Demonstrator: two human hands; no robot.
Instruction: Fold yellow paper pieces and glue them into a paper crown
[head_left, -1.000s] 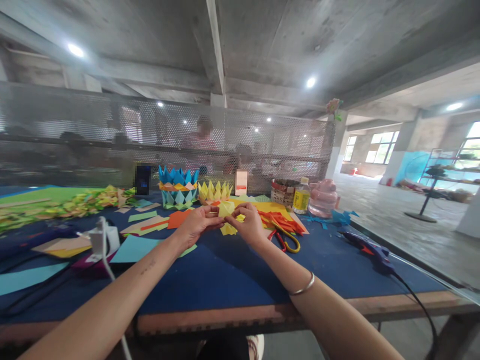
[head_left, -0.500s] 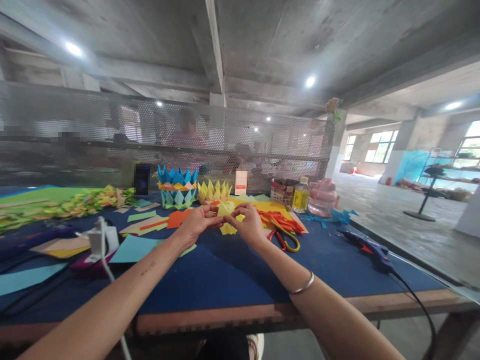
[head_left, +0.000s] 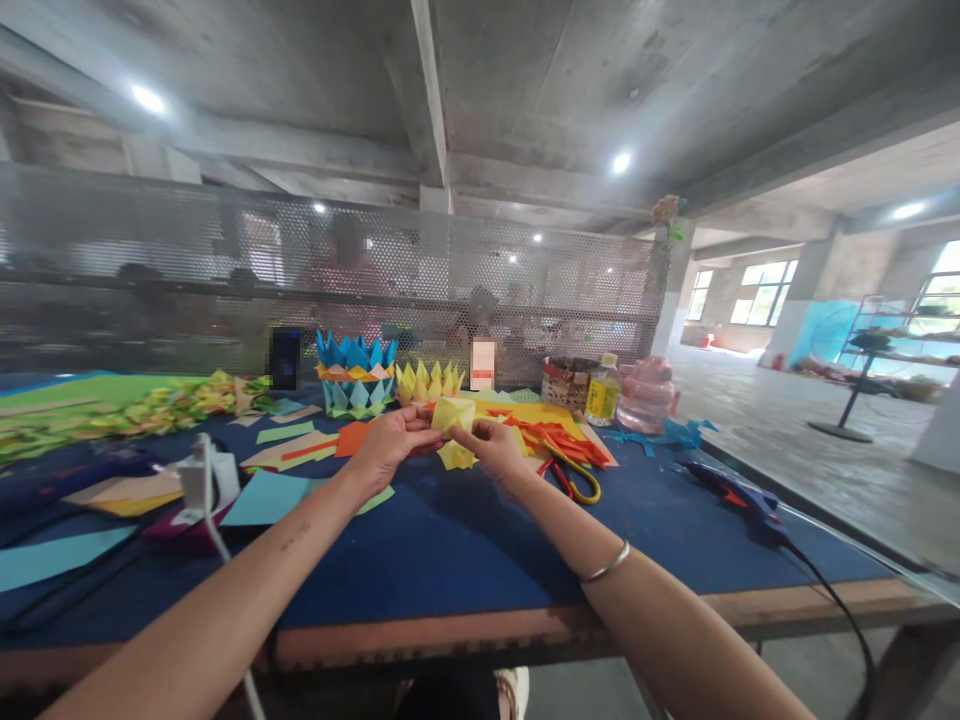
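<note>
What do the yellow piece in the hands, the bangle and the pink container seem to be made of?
Yellow piece: probably paper, matte, going by its thin, flat folded faces.
Bangle: likely metal, polished, since it looks silvery with bright glints.
Pink container: glossy and see-through, so plastic or glass; I can't tell which.

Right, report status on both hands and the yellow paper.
Left fingers, right fingers: both pinching folded yellow paper. Paper partly hidden by fingers. Scissors near right wrist, not blocking.
</note>
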